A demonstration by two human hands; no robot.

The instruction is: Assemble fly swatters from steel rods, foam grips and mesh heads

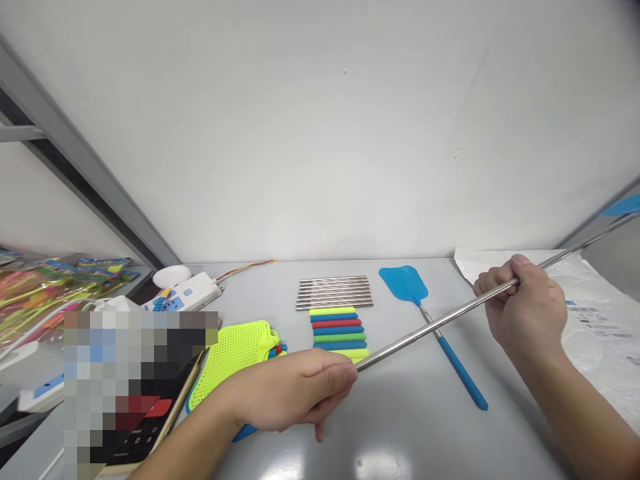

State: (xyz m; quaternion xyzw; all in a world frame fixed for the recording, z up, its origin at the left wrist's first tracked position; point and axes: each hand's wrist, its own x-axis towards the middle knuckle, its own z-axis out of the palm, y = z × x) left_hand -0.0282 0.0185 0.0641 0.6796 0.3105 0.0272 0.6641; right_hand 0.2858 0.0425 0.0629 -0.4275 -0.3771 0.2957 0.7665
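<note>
Left hand (305,390) holds the rod (400,344) running through right hand (527,307).

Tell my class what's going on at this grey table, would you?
A person's left hand and right hand grip a long, thin, shiny metal rod, the right one farther up. It slants over a blue plastic swatter with a metal shaft, lying on the grey table. Also lying there are a row of short silver metal tubes, a row of multicoloured tapered handles and yellow-green perforated plastic paddles.
</note>
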